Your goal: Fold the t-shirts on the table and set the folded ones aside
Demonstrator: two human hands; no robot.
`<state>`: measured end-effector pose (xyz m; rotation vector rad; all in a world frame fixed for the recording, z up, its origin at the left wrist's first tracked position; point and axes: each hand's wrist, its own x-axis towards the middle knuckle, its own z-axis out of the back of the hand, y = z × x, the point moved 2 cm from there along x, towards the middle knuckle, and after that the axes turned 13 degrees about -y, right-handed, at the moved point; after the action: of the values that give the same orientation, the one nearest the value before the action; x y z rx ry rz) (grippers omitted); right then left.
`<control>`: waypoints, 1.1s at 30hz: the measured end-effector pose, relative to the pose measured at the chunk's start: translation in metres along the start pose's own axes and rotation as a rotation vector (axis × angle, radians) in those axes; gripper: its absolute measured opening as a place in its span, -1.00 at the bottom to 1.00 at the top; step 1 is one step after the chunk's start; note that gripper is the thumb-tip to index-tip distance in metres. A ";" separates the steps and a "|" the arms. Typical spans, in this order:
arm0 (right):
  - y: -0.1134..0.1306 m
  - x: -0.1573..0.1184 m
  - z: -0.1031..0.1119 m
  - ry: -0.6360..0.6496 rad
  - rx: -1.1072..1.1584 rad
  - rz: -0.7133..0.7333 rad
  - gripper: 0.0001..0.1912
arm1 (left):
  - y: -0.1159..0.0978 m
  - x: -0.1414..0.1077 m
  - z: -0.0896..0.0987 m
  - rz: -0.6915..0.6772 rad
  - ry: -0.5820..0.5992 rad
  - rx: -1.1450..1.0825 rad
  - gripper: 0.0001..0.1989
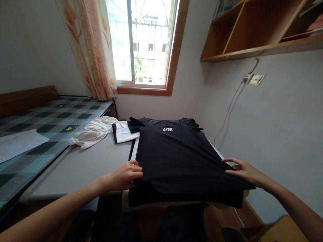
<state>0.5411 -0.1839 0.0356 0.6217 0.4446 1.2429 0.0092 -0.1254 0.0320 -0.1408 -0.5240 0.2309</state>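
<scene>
A black T-shirt (176,154) with small white lettering near its neck lies spread on a light-coloured table, its hem towards me. My left hand (126,175) has its fingers curled closed on the shirt's left edge, near the hem. At the right edge, my right hand (243,171) touches the cloth with its fingers stretched and apart. Beneath the black shirt lies other clothing, from which a white sleeve with a black cuff (124,131) sticks out at the left. A crumpled white cloth (97,130) rests further left.
The grey-white tabletop (101,168) adjoins a bed with a checked mattress (37,124), where white paper (19,143) lies. A window (148,43) and flowered curtain (91,47) are ahead. A wooden shelf (242,53) and a socket with cables (256,79) are on the right wall.
</scene>
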 end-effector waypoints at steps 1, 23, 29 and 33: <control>-0.004 -0.001 -0.001 0.012 -0.017 -0.008 -0.30 | -0.001 0.001 0.000 -0.015 -0.010 0.018 -0.79; 0.121 0.053 -0.072 -0.269 -0.180 0.383 -0.72 | 0.038 0.034 -0.026 0.356 -0.158 0.010 -0.58; 0.167 0.105 -0.142 -0.268 -0.134 0.453 -0.63 | 0.050 0.030 -0.054 0.377 0.023 0.128 -0.34; 0.174 0.130 -0.182 -0.252 -0.261 0.385 -0.43 | 0.048 0.029 -0.051 0.380 0.015 0.119 -0.34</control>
<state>0.3354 0.0095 0.0143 0.6473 -0.0544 1.5322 0.0511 -0.0755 -0.0069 -0.1254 -0.4640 0.6299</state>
